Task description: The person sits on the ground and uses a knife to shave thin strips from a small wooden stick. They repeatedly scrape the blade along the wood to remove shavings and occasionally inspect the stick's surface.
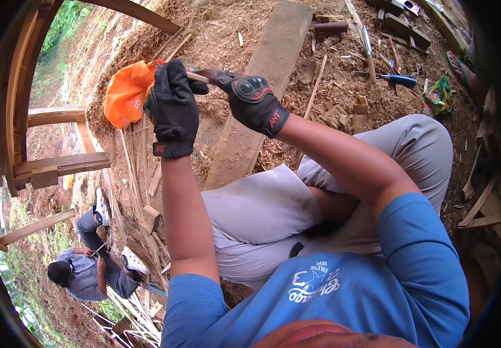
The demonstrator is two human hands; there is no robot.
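Note:
My left hand, in a black glove, is closed with its back toward me. A short pale length of a wooden stick shows between it and my right hand. My right hand wears a black glove with hard knuckle guards; its fingers are bent round the stick's other end, and their tips are partly blurred. Just left of my left hand is a bright orange crumpled piece that looks like cloth or plastic; whether the hand touches it is hidden. Beneath both hands lies a wide wooden plank.
Wood shavings and thin strips cover the ground. At the right lie a blue-handled tool, a long blade and a wooden block. A wooden frame stands at left. Another person sits lower left, holding a thin tool.

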